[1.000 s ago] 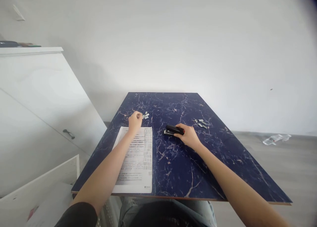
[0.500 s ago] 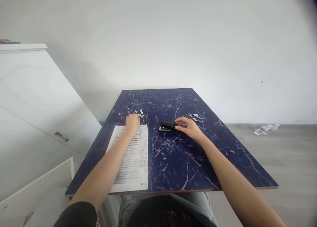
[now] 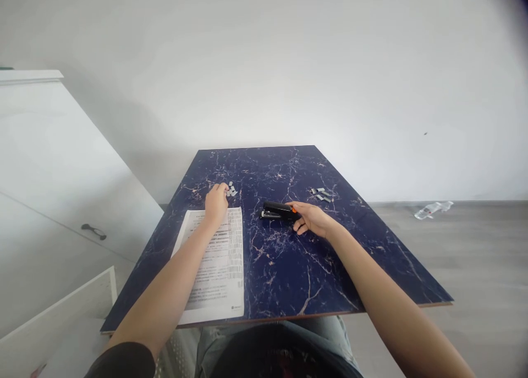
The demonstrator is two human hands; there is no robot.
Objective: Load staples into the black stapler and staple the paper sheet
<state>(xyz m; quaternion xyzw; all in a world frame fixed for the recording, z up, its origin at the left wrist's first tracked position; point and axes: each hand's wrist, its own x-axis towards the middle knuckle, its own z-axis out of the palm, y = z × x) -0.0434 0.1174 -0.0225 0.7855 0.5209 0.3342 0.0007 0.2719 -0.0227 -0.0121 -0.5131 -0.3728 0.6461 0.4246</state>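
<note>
My right hand [image 3: 312, 219] grips the rear end of a black stapler [image 3: 275, 210], which points left on the blue table. An orange part of the stapler shows by the index finger. Beyond the top edge of the printed sheets [image 3: 236, 257], my left hand [image 3: 216, 204] has its fingers curled at a small pile of staple strips [image 3: 232, 191]. Whatever those fingertips pinch is too small or hidden to make out. A second cluster of staple strips [image 3: 320, 195] lies behind my right hand.
The dark blue marbled table [image 3: 280, 290] stands against a white wall. To the left is a white cabinet [image 3: 49, 147] with a dark handle [image 3: 94, 231]. A clear plastic item [image 3: 433, 209] lies on the grey floor at the right.
My right hand has turned its grip on the stapler, with fingers now spread lower and the orange part showing. My left hand stays at the left pile, its fingers more curled. The view has shifted slightly.
</note>
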